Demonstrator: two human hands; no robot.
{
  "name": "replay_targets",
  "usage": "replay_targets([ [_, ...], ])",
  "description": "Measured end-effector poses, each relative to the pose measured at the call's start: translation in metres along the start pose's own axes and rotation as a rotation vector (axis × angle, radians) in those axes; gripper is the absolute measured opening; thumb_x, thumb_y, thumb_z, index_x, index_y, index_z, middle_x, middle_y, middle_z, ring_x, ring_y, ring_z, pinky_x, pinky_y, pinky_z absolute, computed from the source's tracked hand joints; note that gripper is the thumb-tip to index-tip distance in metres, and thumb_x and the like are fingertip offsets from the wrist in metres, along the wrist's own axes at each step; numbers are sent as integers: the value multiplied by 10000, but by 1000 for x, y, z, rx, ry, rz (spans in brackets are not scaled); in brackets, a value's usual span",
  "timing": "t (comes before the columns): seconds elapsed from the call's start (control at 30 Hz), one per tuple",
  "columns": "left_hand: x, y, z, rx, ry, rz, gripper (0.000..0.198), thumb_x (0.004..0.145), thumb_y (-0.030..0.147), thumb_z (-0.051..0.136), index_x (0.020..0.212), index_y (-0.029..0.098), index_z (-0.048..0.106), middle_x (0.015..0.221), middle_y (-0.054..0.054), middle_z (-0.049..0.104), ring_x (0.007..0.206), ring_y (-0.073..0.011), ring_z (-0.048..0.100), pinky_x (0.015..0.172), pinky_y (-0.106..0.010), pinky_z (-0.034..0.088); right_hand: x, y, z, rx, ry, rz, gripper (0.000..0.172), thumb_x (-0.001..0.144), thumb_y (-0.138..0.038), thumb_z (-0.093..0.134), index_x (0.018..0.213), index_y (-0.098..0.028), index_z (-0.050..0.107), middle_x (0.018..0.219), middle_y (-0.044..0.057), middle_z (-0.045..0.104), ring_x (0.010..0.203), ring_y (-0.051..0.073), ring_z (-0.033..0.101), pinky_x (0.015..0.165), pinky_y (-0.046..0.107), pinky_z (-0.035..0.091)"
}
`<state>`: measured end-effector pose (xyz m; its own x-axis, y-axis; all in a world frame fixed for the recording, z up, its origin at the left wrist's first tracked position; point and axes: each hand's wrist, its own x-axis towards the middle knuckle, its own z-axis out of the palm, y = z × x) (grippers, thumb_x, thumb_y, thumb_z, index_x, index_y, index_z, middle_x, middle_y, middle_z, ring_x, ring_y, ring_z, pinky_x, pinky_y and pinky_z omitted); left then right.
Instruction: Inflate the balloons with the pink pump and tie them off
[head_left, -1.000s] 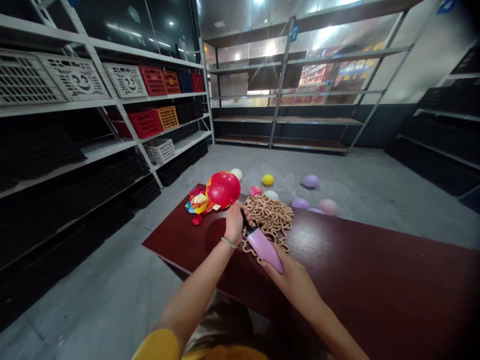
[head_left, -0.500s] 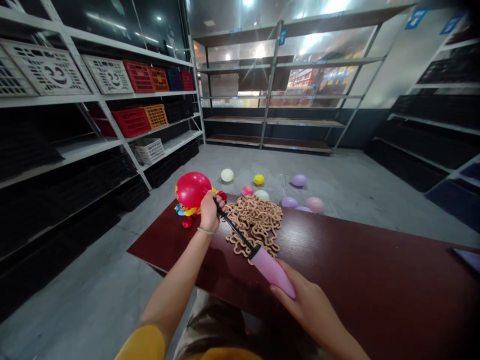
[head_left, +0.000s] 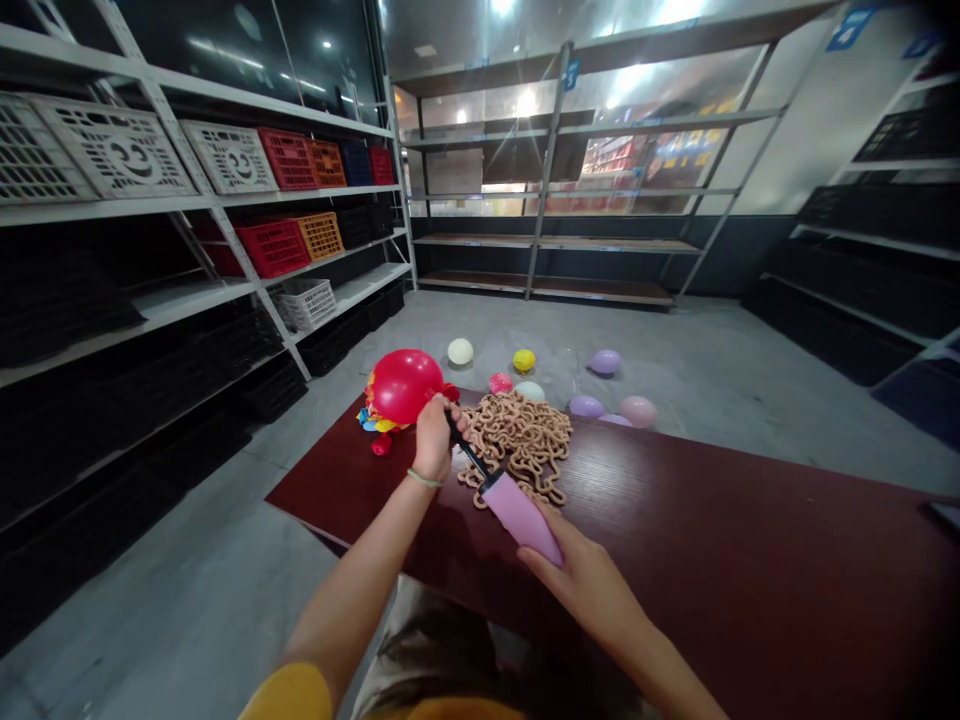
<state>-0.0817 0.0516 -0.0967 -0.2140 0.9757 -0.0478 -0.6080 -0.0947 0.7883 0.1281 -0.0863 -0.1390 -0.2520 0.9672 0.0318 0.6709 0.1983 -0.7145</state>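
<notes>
A pink hand pump (head_left: 523,517) with a black rod slants across the near part of the dark red table (head_left: 712,530). My right hand (head_left: 581,565) is wrapped round its pink barrel. My left hand (head_left: 437,437) is closed at the pump's black far end, where the neck of a partly filled red balloon (head_left: 407,385) meets it. The hand hides that joint. Under and behind the red balloon lie several uninflated balloons (head_left: 373,420) in blue, yellow and red. Just right of my left hand, a heap of tan, wavy looped pieces (head_left: 521,435) rests on the table.
On the floor beyond the table lie several inflated balloons, among them a yellow one (head_left: 524,360), a white one (head_left: 460,351) and a purple one (head_left: 605,362). Shelving with plastic crates (head_left: 285,157) stands at left. A metal rack (head_left: 551,180) stands at the back.
The pink barrel has slid toward my left hand, so less black rod shows. The red balloon looks somewhat larger. The whole view has shifted slightly.
</notes>
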Motion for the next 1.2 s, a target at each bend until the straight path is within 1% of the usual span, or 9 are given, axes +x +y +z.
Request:
replay_targets([
  [0.13,18,23,-9,-16,33,28,120,817,198,516,734,203,431,569,52,418,427,-75,402,400,-173,329,-23,12,-13,-54,-24,23,589,886,-447,594,1425,-219,537,1423,93,585,1286,312,578,1079,463,465],
  [0.27,25,29,-11,-25,60,47,123,821,222,523,744,206,429,567,59,404,424,-76,403,394,-173,318,-28,13,-19,-95,-32,35,579,898,-456,574,1419,-206,541,1417,96,591,1264,305,598,1065,446,476],
  [0.4,13,12,-1,-24,81,55,155,836,257,526,740,211,414,553,67,394,415,-76,397,395,-176,313,-12,7,-12,-107,-6,29,584,912,-474,549,1428,-202,525,1402,110,603,1247,320,609,1032,451,495],
  [0.57,-12,-25,10,22,13,-36,177,850,284,524,731,208,418,552,60,426,416,-81,410,399,-183,338,16,-7,6,-69,55,51,579,926,-451,538,1450,-209,490,1372,116,629,1191,332,646,974,459,523],
  [0.7,-11,-37,9,44,-27,-63,209,851,317,542,717,207,426,550,56,434,412,-86,417,400,-197,361,18,-7,10,-21,59,45,579,925,-435,549,1466,-243,469,1394,92,615,1205,320,639,972,446,525],
  [0.83,8,-26,2,14,9,-31,193,851,303,534,721,203,432,560,56,432,418,-82,426,401,-185,352,-4,12,3,-44,40,45,584,906,-434,568,1450,-234,497,1422,89,590,1269,314,593,1023,442,502],
  [1.0,29,-2,-4,-38,38,-11,153,819,250,552,742,210,425,559,67,408,410,-81,413,392,-179,334,-35,29,-13,-105,34,62,580,876,-485,596,1405,-252,553,1393,66,617,1227,311,626,1007,429,524],
  [1.1,30,2,-3,-41,40,11,150,829,258,544,751,210,425,561,67,412,416,-79,416,398,-173,336,-37,24,-20,-120,23,52,560,892,-495,577,1397,-252,557,1384,68,625,1209,306,639,991,415,532],
  [1.2,20,-6,-1,-34,53,10,157,844,269,532,750,209,420,557,67,413,418,-75,412,408,-171,337,-24,16,-17,-120,5,70,539,911,-487,545,1394,-247,552,1362,82,641,1183,322,653,969,439,534],
])
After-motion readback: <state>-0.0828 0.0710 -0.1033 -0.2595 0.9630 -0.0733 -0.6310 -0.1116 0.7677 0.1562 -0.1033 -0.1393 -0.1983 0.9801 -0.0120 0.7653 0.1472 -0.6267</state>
